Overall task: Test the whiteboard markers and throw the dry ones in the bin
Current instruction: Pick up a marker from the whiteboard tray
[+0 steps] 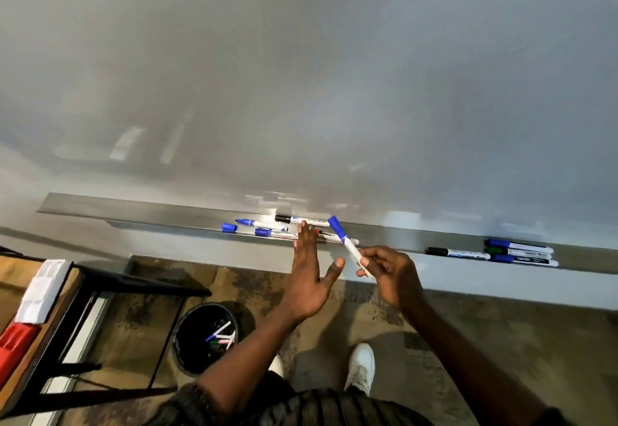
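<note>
starting low: looking down at the bin (182, 358) on the floor at lower left, already holding a few discarded markers (220, 335). moving up to the left hand (306, 278), stretching flat with fingers straight together and thumb spread wide, gripping nothing, fingertips reaching right up to the heap of markers (284, 226) on the tray (167, 216). pinching the blue-capped marker (344, 241) by the tail of its white barrel in the right hand (389, 275), just thumb and fingertips, capped end pointing up and left toward the whiteboard (301, 74). risking trouble here, by this reading: tugging that cap off against such a light pinch and letting the marker slip down to the floor, or brushing the heap with the left fingertips and rolling one over the tray lip. also risking a mix-up by setting it back among untested ones. holding it just right of the left fingertips, crossing in front of the tray edge, well apart from the bin.
</note>
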